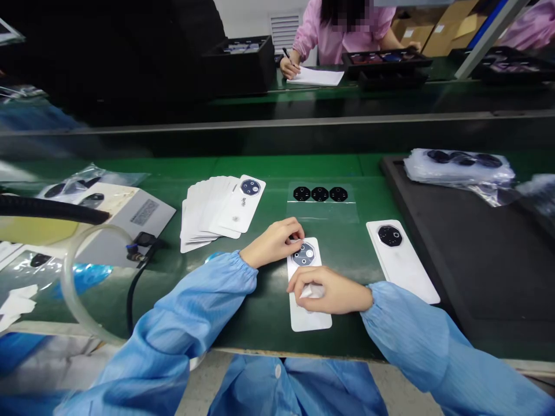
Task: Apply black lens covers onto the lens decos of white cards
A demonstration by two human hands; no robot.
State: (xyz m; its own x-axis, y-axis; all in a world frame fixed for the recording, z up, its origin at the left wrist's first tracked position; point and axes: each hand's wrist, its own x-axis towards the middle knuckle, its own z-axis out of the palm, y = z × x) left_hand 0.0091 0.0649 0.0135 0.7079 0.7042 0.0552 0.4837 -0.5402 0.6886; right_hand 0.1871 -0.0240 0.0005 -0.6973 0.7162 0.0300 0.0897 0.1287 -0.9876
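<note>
In front of me a white phone back panel (pixel 311 321) with a dark round camera disc (pixel 304 254) lies flat on the green table. My left hand (pixel 275 241) is closed, its fingertips at the upper left edge of the disc; what they pinch, if anything, is hidden. Over the panel's middle, my right hand (pixel 333 290) grips a crumpled white wipe (pixel 313 290). Beyond them, three black discs (pixel 319 193) sit in a row on a clear sheet (pixel 321 212). To the left is a fanned pile of white panels (pixel 208 208), the top one bearing a disc.
Right of my hands lie white panels (pixel 407 263), the top one with a black disc, beside a dark tray (pixel 481 254) with bagged discs (pixel 459 164). At left are a white box (pixel 147 216) and a clear hose (pixel 69 277). A person (pixel 342 34) writes across the bench.
</note>
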